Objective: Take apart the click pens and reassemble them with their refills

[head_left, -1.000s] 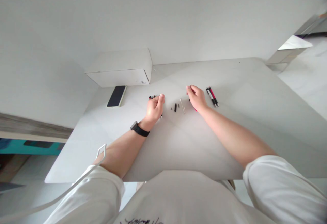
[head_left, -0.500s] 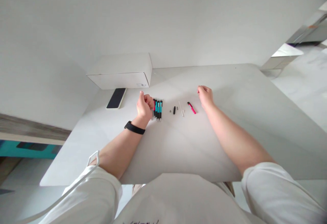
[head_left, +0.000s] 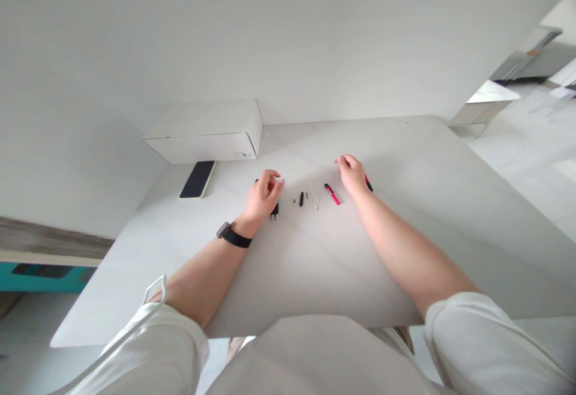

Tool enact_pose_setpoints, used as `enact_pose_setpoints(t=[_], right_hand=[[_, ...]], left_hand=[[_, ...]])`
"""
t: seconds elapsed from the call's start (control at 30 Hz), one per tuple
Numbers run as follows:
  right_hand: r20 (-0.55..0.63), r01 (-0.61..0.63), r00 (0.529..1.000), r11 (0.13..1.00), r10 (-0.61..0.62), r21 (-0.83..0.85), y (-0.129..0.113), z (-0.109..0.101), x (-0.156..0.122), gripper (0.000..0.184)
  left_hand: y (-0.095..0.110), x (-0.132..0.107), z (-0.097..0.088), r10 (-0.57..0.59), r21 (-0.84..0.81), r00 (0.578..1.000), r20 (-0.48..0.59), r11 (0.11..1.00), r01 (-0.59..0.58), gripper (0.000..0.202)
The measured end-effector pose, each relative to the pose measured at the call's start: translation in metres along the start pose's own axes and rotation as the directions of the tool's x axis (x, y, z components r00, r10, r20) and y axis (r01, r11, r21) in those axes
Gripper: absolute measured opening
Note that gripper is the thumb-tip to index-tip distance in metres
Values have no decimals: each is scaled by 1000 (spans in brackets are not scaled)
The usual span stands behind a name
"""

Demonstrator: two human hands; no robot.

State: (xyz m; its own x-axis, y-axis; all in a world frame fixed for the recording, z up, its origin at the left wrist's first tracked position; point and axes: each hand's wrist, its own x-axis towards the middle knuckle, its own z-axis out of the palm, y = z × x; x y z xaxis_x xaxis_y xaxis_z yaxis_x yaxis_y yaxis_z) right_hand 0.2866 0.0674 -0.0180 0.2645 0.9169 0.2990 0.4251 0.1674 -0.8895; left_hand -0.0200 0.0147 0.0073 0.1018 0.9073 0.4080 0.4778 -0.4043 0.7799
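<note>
My left hand (head_left: 264,195) is over the row of pens (head_left: 275,212), thumb and forefinger apart, with nothing visible between them. It hides most of the row; a few dark tips show. My right hand (head_left: 351,173) is above the table with its fingers curled together; what they hold, if anything, is hidden. A red and black piece (head_left: 369,183) shows past that hand's outer edge; I cannot tell whether it is held. Between the hands lie a pink and black pen part (head_left: 332,194), a thin white refill (head_left: 314,197), a black grip (head_left: 301,199) and small bits (head_left: 294,201).
A white box (head_left: 202,147) stands at the back left against the wall, with a dark-screened phone (head_left: 198,179) in front of it. The white table (head_left: 310,263) has its near edge at my body.
My left hand has turned and moved right over the pens, thumb and forefinger spreading. My right hand has shifted left, and the red and black piece beside it has come into view.
</note>
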Motion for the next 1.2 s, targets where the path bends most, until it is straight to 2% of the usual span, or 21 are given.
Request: enact_pose_setpoints(t=[0.07,0.1,0.13,0.2,0.27,0.33,0.37,0.43,0.53,0.63,0.7,0.8,0.9,1.03,1.2], right_hand=[[71,167,984,984,-162,-65,-7,2,-5,22],[134,266,958,960,-253,-85,-12,4,-8,23],[216,375,912,922,-348,-98,-18,5,-12,24],[412,564,778,817,-475,-122,-31,11,-20,23],[555,663,670,734,-493,-147,-41,17,-29,25],[650,713,602,678,-464,-176,-47,24,-36,28],[685,730,576,658,-446,-185,-49,27,-38,28],[730,750,540,632,-418,-193,-51,32,-41,24],[757,763,514,619,-404,-188,-53,37,-41,18],[762,781,485,605,-429,-157,-54,39,-39,17],[729,776,499,616,-468,-136,-55,37,-37,16],[590,712,611,692,-527,-119,-54,31,-35,16],[466,643,699,762,-543,-76,-51,25,-36,20],[411,618,726,785,-552,-38,-50,22,-40,20],[415,632,706,775,-574,-3,-56,24,-45,20]], left_hand=[[1,-4,3,151,205,971,184,961,-188,30],[1,-5,4,195,269,945,262,926,-265,33],[0,-5,5,221,314,921,322,892,-324,35],[-1,-6,7,237,371,887,395,843,-390,34],[-3,-6,7,237,390,865,442,818,-424,25],[-4,-5,7,235,387,852,468,812,-437,14],[-4,-4,7,232,384,854,465,817,-431,11],[-3,-3,7,218,392,887,407,835,-385,10],[1,-2,7,193,403,956,222,874,-271,11],[3,-1,6,164,341,984,71,923,-179,12],[2,0,5,115,278,993,2,954,-111,13],[-1,1,5,21,185,998,-61,983,-10,16],[-2,1,7,-35,102,999,-41,994,39,16],[2,-1,10,-47,53,999,14,998,46,16],[5,-3,11,-45,32,998,43,999,43,18]])
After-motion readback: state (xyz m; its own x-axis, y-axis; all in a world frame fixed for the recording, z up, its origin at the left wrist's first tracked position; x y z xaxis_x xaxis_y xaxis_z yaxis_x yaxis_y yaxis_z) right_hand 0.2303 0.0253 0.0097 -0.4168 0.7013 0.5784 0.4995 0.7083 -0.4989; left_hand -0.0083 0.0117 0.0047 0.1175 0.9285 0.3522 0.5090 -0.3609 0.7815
